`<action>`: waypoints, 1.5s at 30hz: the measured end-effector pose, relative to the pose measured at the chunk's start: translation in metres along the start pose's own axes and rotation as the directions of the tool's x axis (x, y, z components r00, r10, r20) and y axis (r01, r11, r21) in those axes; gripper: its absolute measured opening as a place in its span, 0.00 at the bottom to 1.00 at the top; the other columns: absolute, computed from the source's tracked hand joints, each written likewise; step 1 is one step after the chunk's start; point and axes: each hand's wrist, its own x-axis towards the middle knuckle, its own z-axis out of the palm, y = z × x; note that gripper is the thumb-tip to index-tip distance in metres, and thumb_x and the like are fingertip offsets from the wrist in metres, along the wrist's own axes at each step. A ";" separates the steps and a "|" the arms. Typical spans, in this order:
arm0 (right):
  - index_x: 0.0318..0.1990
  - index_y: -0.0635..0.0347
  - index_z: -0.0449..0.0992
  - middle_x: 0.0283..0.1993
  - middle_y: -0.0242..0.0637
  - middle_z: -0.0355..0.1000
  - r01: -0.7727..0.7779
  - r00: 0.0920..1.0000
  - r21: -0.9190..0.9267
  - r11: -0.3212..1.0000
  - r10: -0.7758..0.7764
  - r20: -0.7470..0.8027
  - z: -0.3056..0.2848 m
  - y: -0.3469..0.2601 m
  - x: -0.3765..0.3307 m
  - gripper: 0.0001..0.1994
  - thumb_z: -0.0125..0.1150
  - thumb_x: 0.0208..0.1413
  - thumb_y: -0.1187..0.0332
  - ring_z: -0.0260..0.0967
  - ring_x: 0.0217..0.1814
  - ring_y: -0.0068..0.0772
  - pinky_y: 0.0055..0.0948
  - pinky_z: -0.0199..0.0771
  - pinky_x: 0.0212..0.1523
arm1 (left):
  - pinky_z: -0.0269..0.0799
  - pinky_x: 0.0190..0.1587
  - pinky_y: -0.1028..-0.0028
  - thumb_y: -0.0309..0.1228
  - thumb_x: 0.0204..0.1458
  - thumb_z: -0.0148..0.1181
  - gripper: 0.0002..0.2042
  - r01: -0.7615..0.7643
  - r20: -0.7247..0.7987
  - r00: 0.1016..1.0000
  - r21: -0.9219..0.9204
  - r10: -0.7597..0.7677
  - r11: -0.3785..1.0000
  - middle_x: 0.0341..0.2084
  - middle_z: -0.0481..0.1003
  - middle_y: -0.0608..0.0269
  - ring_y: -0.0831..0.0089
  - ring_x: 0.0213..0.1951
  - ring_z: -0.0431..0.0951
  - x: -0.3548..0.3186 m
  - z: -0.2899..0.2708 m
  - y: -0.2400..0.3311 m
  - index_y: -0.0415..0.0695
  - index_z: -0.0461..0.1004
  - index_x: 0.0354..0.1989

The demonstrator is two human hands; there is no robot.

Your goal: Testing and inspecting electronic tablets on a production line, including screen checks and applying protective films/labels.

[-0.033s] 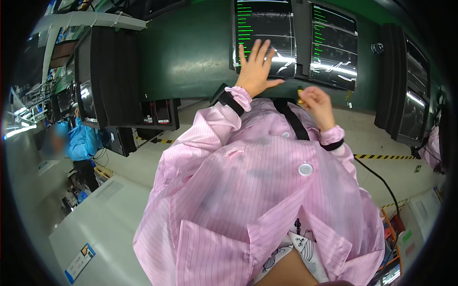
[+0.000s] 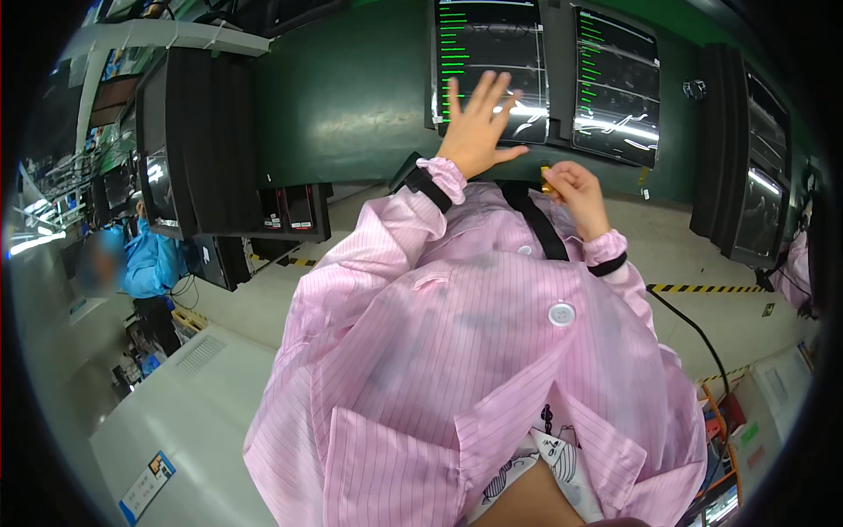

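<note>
My left hand (image 2: 474, 136) is open, fingers spread over the lower part of a flat glossy black display panel (image 2: 500, 53) with green and white lines lit on it. Whether the fingers press on the glass or hover, I cannot tell. Just off the panel's lower right corner, my right hand (image 2: 578, 198) is closed in a pinch on a small yellow-gold strip (image 2: 546, 178). Whether the strip joins the panel is not visible. To the right lies a second lit display panel (image 2: 616, 88), with a small gold tab (image 2: 644, 177) hanging at its lower edge.
Both panels lie on a dark green bench (image 2: 342, 114). Black foam trays (image 2: 206, 132) holding dark panels stand at the left, and another black tray (image 2: 724, 149) at the right. A small clear crumpled piece (image 2: 695, 89) rests nearby. A person in blue (image 2: 154, 255) stands far left.
My right hand has shifted slightly left and its yellow-gold strip shows more of its face. The left hand and the panel under it have moved a little to the right in view.
</note>
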 end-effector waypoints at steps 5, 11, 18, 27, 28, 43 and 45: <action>0.34 0.60 0.75 0.24 0.24 0.69 0.012 1.000 0.152 0.988 -0.011 -0.008 0.012 0.024 0.027 0.06 0.63 0.57 0.68 0.59 0.21 0.12 0.14 0.56 0.21 | 0.43 0.66 0.43 0.49 0.48 0.62 0.34 -0.229 0.051 0.972 0.038 0.227 0.973 0.68 0.54 0.61 0.59 0.69 0.51 -0.001 0.024 -0.016 0.59 0.59 0.66; 0.37 0.61 0.76 0.27 0.25 0.69 0.019 0.999 0.217 0.976 -0.011 -0.038 0.017 0.029 0.035 0.06 0.61 0.59 0.68 0.61 0.24 0.13 0.14 0.58 0.24 | 0.41 0.66 0.42 0.49 0.47 0.64 0.35 -0.241 0.052 0.970 0.067 0.238 0.968 0.68 0.54 0.59 0.55 0.69 0.50 -0.003 0.027 -0.015 0.57 0.61 0.65; 0.44 0.65 0.74 0.32 0.31 0.72 0.264 0.932 -0.011 0.964 -0.258 -0.255 0.029 0.026 0.015 0.08 0.59 0.59 0.73 0.66 0.28 0.18 0.16 0.67 0.30 | 0.39 0.65 0.40 0.53 0.41 0.66 0.38 -0.200 0.048 0.978 -0.018 0.201 0.980 0.67 0.55 0.56 0.53 0.69 0.50 -0.004 0.022 -0.013 0.54 0.64 0.63; 0.61 0.56 0.69 0.33 0.36 0.74 0.473 0.730 -0.660 0.584 -0.679 -0.077 0.028 0.023 0.034 0.26 0.61 0.52 0.80 0.69 0.28 0.21 0.21 0.72 0.32 | 0.36 0.66 0.41 0.44 0.45 0.64 0.30 -0.126 0.010 0.992 -0.122 0.129 0.984 0.66 0.58 0.58 0.56 0.69 0.51 -0.005 0.019 -0.004 0.53 0.69 0.59; 0.60 0.57 0.70 0.33 0.36 0.74 0.456 0.754 -0.639 0.620 -0.651 -0.094 0.025 0.024 0.036 0.26 0.62 0.52 0.80 0.69 0.28 0.21 0.21 0.72 0.31 | 0.35 0.66 0.41 0.43 0.45 0.64 0.30 -0.122 -0.008 0.992 -0.115 0.122 0.986 0.66 0.58 0.58 0.55 0.69 0.51 -0.005 0.020 -0.004 0.53 0.69 0.59; 0.56 0.57 0.74 0.32 0.35 0.76 0.432 0.805 -0.522 0.735 -0.576 -0.145 0.023 0.027 0.036 0.20 0.63 0.54 0.76 0.69 0.23 0.18 0.20 0.72 0.25 | 0.36 0.65 0.38 0.41 0.46 0.62 0.28 -0.123 0.005 0.992 -0.118 0.125 0.985 0.66 0.58 0.59 0.55 0.69 0.52 -0.004 0.020 -0.002 0.53 0.69 0.59; 0.56 0.56 0.75 0.31 0.35 0.76 0.436 0.801 -0.496 0.751 -0.575 -0.166 0.023 0.030 0.036 0.20 0.64 0.53 0.76 0.70 0.23 0.17 0.19 0.71 0.25 | 0.37 0.65 0.38 0.41 0.46 0.62 0.28 -0.121 0.007 0.992 -0.118 0.122 0.986 0.66 0.58 0.59 0.56 0.69 0.52 -0.004 0.019 -0.001 0.53 0.69 0.60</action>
